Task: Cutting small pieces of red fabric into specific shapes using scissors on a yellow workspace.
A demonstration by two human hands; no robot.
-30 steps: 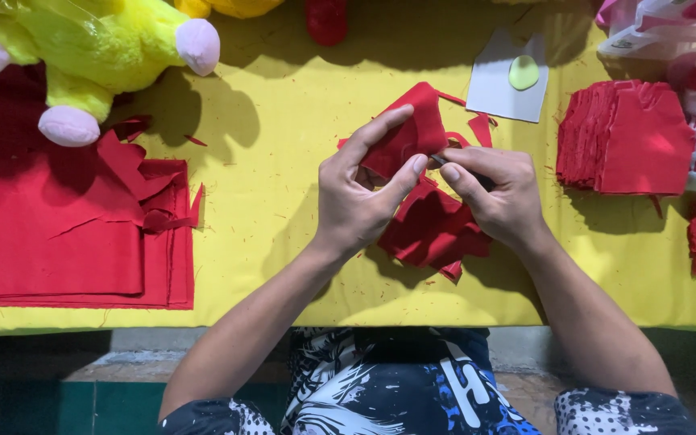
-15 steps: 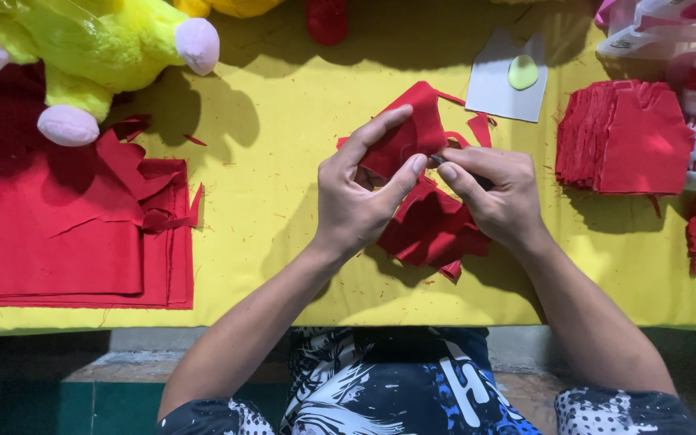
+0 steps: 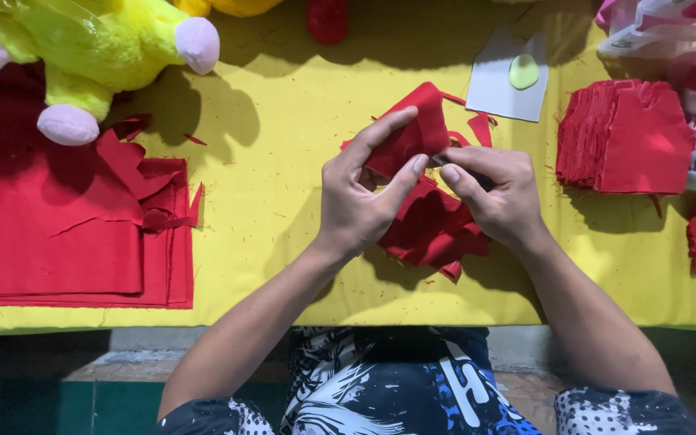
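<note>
My left hand (image 3: 364,193) pinches a piece of red felt (image 3: 412,133) between thumb and fingers above the yellow table (image 3: 267,201). My right hand (image 3: 497,193) meets it at the cloth's lower right edge, fingers closed on a small dark tool (image 3: 445,161) that is mostly hidden. Under both hands lies a loose heap of red felt scraps (image 3: 432,229).
A flat stack of red cloth sheets (image 3: 58,234) lies at the left, with a yellow plush toy (image 3: 98,56) above it. A pile of cut red pieces (image 3: 630,137) sits at the right beside a white card with a green disc (image 3: 513,76).
</note>
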